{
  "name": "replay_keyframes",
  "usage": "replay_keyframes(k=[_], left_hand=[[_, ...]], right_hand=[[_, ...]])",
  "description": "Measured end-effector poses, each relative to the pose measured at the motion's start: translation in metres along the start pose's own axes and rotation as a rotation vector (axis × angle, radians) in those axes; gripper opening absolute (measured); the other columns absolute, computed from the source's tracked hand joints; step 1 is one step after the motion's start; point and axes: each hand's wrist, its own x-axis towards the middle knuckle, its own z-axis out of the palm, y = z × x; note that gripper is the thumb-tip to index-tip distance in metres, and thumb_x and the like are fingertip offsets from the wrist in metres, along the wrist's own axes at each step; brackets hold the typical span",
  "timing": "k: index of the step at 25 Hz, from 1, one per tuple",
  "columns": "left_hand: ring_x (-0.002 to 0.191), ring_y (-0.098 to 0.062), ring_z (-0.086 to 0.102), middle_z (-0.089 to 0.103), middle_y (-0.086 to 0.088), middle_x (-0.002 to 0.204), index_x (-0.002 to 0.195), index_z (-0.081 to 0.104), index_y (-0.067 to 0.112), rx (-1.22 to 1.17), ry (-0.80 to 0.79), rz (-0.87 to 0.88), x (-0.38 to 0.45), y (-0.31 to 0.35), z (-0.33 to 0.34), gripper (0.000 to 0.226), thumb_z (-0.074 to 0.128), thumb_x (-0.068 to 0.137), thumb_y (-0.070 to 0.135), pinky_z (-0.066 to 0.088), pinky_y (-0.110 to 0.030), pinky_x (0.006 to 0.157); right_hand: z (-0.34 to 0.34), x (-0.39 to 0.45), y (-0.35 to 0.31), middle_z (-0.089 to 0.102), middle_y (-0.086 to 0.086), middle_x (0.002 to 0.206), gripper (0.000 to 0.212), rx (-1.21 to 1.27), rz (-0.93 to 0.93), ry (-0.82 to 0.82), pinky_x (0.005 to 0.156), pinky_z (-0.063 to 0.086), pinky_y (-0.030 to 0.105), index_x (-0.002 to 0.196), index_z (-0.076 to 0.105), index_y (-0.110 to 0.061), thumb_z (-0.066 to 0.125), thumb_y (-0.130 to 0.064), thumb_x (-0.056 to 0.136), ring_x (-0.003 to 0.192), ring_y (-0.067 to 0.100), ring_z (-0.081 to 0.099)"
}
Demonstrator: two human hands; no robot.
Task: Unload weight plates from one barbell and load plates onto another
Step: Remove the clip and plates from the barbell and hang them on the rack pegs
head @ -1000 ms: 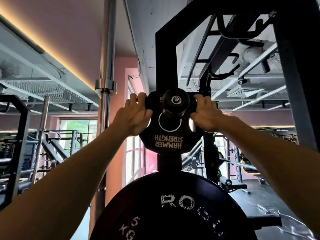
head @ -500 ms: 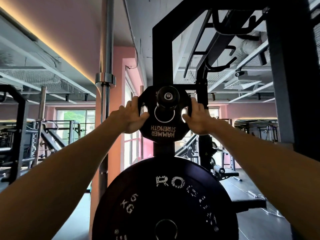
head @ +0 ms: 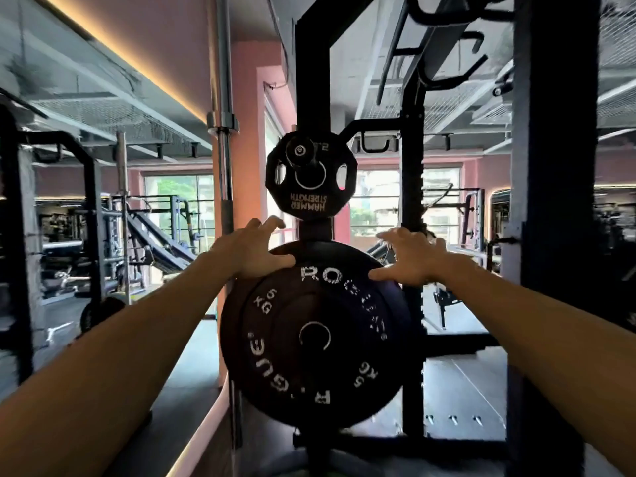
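Both hands, left (head: 249,251) and right (head: 411,258), spread open, fingers touching the top rim of the big 5 kg plate (head: 315,335) on the rack peg below the small plate (head: 311,175); next likely grip rim, slide off

The large plate (head: 315,335) looks like matt black rubber with worn white lettering; the small plate (head: 310,177) above is smoother, the upright barbell (head: 223,98) shiny metal.

Dim interior, strong daylight from rear windows (head: 179,204) backlighting the dark rack (head: 311,63), warm LED strip (head: 113,49) glowing along the ceiling edge, plates near silhouette, motion blur on fingers, wide-angle bending and smearing at frame edges
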Motion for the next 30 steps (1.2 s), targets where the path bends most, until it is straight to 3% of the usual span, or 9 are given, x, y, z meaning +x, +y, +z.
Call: replay_keyframes(k=[3, 7, 12, 15, 20, 23, 27, 30], left_hand=[[0.112, -0.029, 0.053, 0.044, -0.007, 0.127, 0.134, 0.036, 0.037, -0.065, -0.039, -0.031, -0.047, 0.014, -0.001, 0.089, 0.049, 0.058, 0.081, 0.043, -0.049, 0.099], [0.109, -0.026, 0.056, 0.051, -0.003, 0.118, 0.131, 0.043, 0.038, -0.133, -0.033, -0.055, -0.102, 0.025, -0.013, 0.093, 0.053, 0.053, 0.086, 0.047, -0.045, 0.095], [0.122, -0.023, 0.05, 0.048, -0.003, 0.136, 0.136, 0.044, 0.029, -0.175, -0.063, -0.093, -0.172, 0.047, -0.033, 0.093, 0.065, 0.059, 0.077, 0.042, -0.037, 0.101], [0.122, -0.022, 0.05, 0.046, -0.004, 0.138, 0.138, 0.042, 0.028, -0.179, -0.076, -0.123, -0.219, 0.063, -0.048, 0.102, 0.06, 0.053, 0.082, 0.042, -0.036, 0.101], [0.121, -0.021, 0.05, 0.044, -0.005, 0.14, 0.138, 0.041, 0.025, -0.237, -0.053, -0.107, -0.292, 0.104, -0.07, 0.079, 0.071, 0.074, 0.061, 0.039, -0.03, 0.093], [0.115, -0.016, 0.048, 0.047, -0.005, 0.138, 0.138, 0.042, 0.022, -0.298, -0.047, -0.093, -0.325, 0.137, -0.072, 0.076, 0.074, 0.077, 0.052, 0.036, -0.027, 0.089], [0.116, -0.019, 0.053, 0.052, -0.005, 0.136, 0.136, 0.046, 0.021, -0.341, -0.04, -0.052, -0.344, 0.194, -0.074, 0.077, 0.076, 0.074, 0.053, 0.042, -0.031, 0.093], [0.113, -0.021, 0.056, 0.056, -0.003, 0.13, 0.131, 0.048, 0.023, -0.343, -0.038, -0.007, -0.34, 0.237, -0.074, 0.076, 0.076, 0.07, 0.058, 0.045, -0.036, 0.097]], right_hand=[[0.004, -0.04, 0.002, 0.027, 0.0, 0.155, 0.104, 0.031, -0.039, -0.034, 0.111, 0.025, 0.056, 0.149, 0.023, -0.033, 0.064, -0.074, 0.062, 0.14, 0.03, 0.031], [-0.003, -0.088, -0.004, 0.029, 0.005, 0.152, 0.1, 0.102, -0.072, -0.049, 0.111, 0.029, 0.05, 0.15, 0.022, -0.027, 0.07, -0.063, 0.07, 0.139, 0.031, 0.031], [-0.021, -0.139, -0.014, 0.033, 0.008, 0.148, 0.101, 0.165, -0.128, -0.048, 0.111, 0.032, 0.049, 0.151, 0.02, -0.024, 0.073, -0.057, 0.071, 0.137, 0.032, 0.031], [-0.032, -0.178, -0.017, 0.031, 0.008, 0.15, 0.099, 0.181, -0.13, -0.049, 0.11, 0.032, 0.048, 0.15, 0.02, -0.024, 0.073, -0.055, 0.073, 0.137, 0.032, 0.031], [-0.055, -0.253, -0.011, 0.035, 0.006, 0.149, 0.099, 0.194, -0.136, -0.067, 0.106, 0.031, 0.045, 0.15, 0.023, -0.022, 0.074, -0.056, 0.072, 0.136, 0.03, 0.035], [-0.069, -0.301, 0.009, 0.038, 0.007, 0.148, 0.101, 0.238, -0.14, -0.081, 0.107, 0.034, 0.043, 0.149, 0.027, -0.02, 0.077, -0.056, 0.068, 0.134, 0.03, 0.039], [-0.097, -0.364, 0.056, 0.029, 0.003, 0.155, 0.096, 0.175, -0.061, -0.112, 0.109, 0.027, 0.044, 0.15, 0.023, -0.024, 0.072, -0.057, 0.074, 0.139, 0.027, 0.035], [-0.116, -0.391, 0.103, 0.03, 0.002, 0.154, 0.098, 0.088, 0.052, -0.095, 0.11, 0.022, 0.054, 0.149, 0.023, -0.029, 0.069, -0.065, 0.07, 0.138, 0.028, 0.036]])
